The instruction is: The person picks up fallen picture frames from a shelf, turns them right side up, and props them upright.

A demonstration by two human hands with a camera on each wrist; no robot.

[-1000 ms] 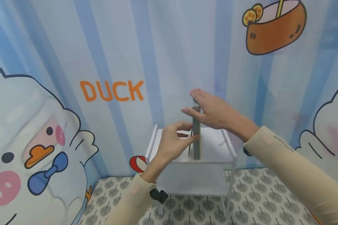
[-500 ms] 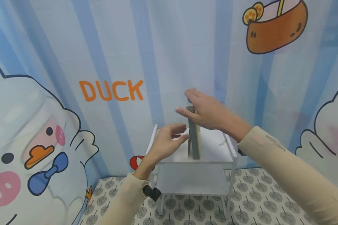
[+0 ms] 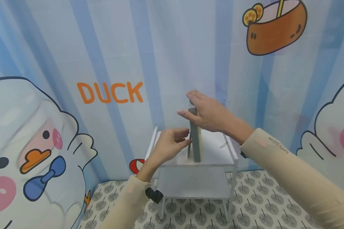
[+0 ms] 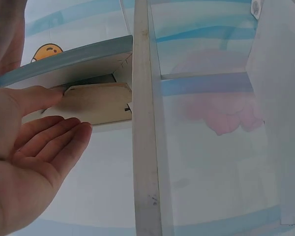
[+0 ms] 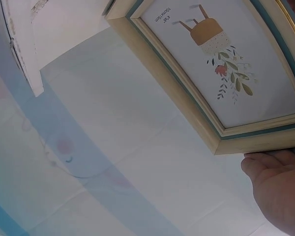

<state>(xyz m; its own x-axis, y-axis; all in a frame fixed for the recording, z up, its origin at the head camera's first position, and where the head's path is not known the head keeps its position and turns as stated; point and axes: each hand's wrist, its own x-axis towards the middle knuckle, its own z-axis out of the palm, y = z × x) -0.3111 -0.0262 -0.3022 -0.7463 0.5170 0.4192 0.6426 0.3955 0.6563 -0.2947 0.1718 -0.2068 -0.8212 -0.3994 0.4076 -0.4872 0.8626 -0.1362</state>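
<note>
A picture frame (image 3: 195,140) stands on edge on the white table (image 3: 215,149), leaning slightly left, its narrow side facing me. The right wrist view shows its front: cream and teal moulding around a printed sheet (image 5: 221,59) with a potted flower. Behind it, the brown easel leg (image 4: 101,103) is folded out. My left hand (image 3: 167,144) is beside this leg, thumb close to the frame's back and fingers loosely bent, pinching nothing. My right hand (image 3: 210,113) rests along the frame's upper edge with straight fingers, its thumb stretched out to the left.
Below the tabletop is a lower shelf (image 3: 193,183). Raised rails (image 3: 230,148) run along the table's sides. A striped curtain (image 3: 117,38) with cartoon prints hangs close behind, and a tree-patterned floor covering (image 3: 263,197) lies underneath.
My left thumb has come off the frame's near edge, and that hand has drawn back left. The frame's top has tipped a little left, my right hand moving with it.
</note>
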